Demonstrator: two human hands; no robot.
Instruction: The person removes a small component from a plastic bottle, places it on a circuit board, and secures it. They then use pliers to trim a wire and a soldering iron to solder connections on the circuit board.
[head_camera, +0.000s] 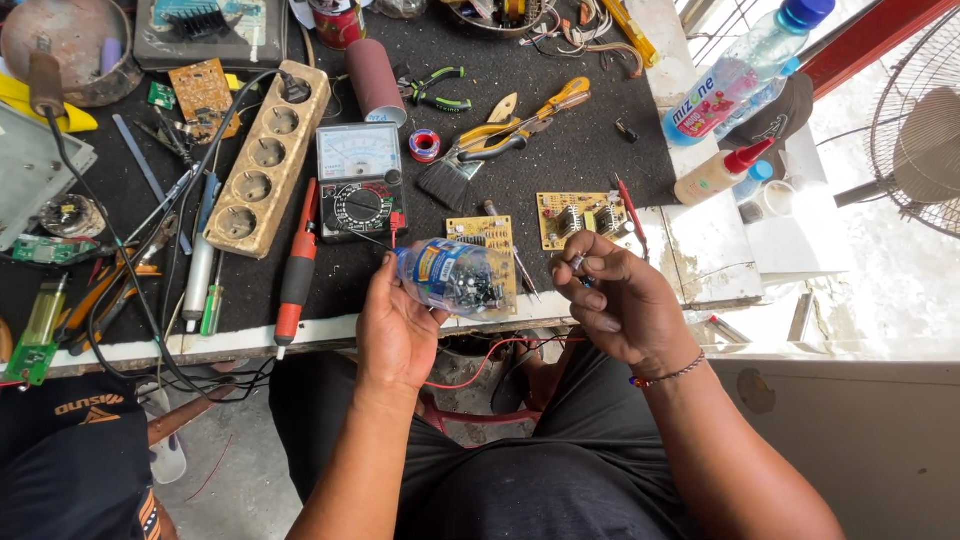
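Fingers (418, 292) of the left hand (395, 325) are curling around a small clear plastic bottle (455, 277) just below the middle of the frame, gripping it on its side with the neck end pointing left and the dark small parts inside showing through the wall. Thumb and fingertips are wrapping the neck half, while the wider end is sticking out to the right, free of the fingers. Right of centre, the right hand (615, 305) is pinching a tiny component (580, 264) between thumb and forefinger, the other fingers folding closed into the palm; what the part is stays too small to tell. Bottle and component are sitting near each other but apart. Behind them, two yellow circuit boards (575, 215) are lying on the dark mat (560, 150), with an analogue multimeter (360, 180) further left.
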